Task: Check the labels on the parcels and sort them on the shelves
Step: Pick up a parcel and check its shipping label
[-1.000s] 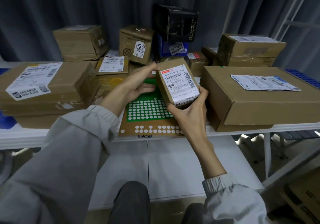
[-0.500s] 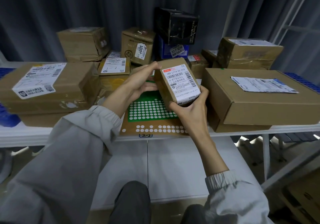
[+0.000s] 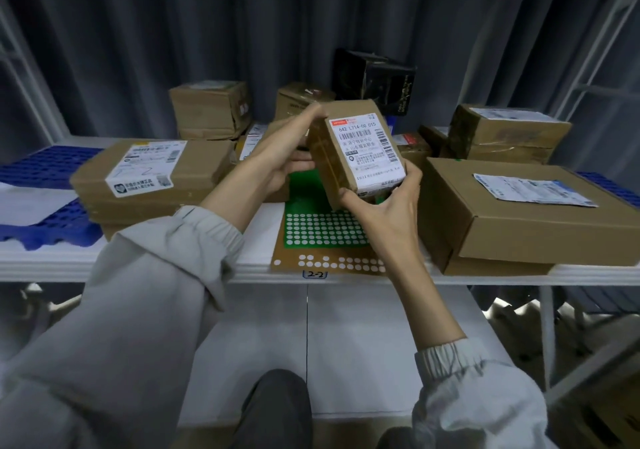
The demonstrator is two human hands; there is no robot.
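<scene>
Holding the small parcel [image 3: 356,152] up off the shelf [image 3: 252,268], I take it as my landmark and go left to right. Well left of it lies a wide flat box [image 3: 152,174] with a white label, and behind that, further back, a squat brown box [image 3: 211,110]. My left hand [image 3: 277,157] grips the parcel's far upper-left corner, fingers curled over the top edge, thumb under its side. The parcel itself is tilted, its long axis running from the top corner away from me down toward me, white label [image 3: 367,152] facing up at me and readable. Directly below it on the shelf lies a green dotted sheet [image 3: 318,226], and the tag "2-2" [image 3: 314,274] sits on the shelf edge beneath that. My right hand [image 3: 384,206] cups the near bottom corner, thumb on the label's lower edge, fingers wrapped round the right side. That hand is the nearer one to me, so I judge it would carry the parcel off. Behind the parcel stands a black box [image 3: 374,79]. Right of it lies a big flat carton [image 3: 530,213], with a taped box [image 3: 505,133] behind.

By my count: one parcel in hand and at least seven more on the shelf, some half hidden, so the count is not certain.
</scene>
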